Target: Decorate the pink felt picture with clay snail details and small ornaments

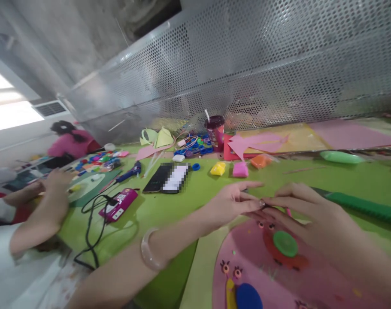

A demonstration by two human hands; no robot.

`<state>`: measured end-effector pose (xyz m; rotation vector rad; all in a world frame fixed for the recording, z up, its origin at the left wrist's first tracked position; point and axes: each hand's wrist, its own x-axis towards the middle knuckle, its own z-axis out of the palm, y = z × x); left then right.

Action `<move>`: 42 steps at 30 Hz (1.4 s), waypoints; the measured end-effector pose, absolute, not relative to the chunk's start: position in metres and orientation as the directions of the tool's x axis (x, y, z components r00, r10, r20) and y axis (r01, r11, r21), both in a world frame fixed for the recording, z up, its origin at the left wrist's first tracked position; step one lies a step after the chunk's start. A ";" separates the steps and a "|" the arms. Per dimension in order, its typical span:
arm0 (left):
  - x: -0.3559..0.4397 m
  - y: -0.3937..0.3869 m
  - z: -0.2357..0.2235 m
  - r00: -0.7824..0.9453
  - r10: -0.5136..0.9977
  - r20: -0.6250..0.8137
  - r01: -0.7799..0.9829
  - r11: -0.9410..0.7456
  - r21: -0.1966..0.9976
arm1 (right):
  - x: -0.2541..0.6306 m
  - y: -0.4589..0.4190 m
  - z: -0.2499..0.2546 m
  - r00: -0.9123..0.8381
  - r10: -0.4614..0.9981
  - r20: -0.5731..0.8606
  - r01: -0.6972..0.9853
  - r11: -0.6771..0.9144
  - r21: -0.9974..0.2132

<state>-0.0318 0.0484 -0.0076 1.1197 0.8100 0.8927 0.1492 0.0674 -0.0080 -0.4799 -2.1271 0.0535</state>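
My left hand (232,201) reaches in with a pale bangle (149,249) on its wrist. Its thumb and fingers are pinched together, index finger extended. My right hand (306,210) meets it fingertip to fingertip, its fingers bent and closed. Whatever lies between the fingertips is too small and blurred to name; a bit of pink shows by the right fingers. Below both hands lies a rounded pink sheet (247,251). On it sit a red clay figure (270,238) with a green disc (285,243) and eyes, and a yellow clay figure (230,292) with a blue oval (248,296).
Yellow (218,168), pink (240,169) and orange clay packets (261,161) lie beyond my hands. A green cutter (365,206) is at right. Leftward are a phone (156,178), a magenta power strip (119,205) with a cable, a glue gun (129,172) and another person's arms (50,206).
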 end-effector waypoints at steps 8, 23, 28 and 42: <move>-0.030 0.047 -0.004 0.461 0.881 -0.101 -0.166 0.197 0.966 | 0.156 0.062 -0.001 -0.520 0.402 0.754 0.387 0.897 -0.212; -0.034 0.049 -0.004 0.484 0.866 -0.123 -0.103 0.195 0.975 | 0.155 0.055 -0.004 -0.477 0.490 0.729 0.343 0.868 -0.359; -0.033 0.050 -0.005 0.473 0.871 -0.131 -0.094 0.199 0.976 | 0.157 0.057 -0.001 -0.491 0.466 0.736 0.360 0.878 -0.316; -0.032 0.047 -0.007 0.402 0.908 -0.114 -0.065 0.153 0.986 | 0.157 0.062 -0.009 -0.534 0.364 0.764 0.322 0.922 -0.214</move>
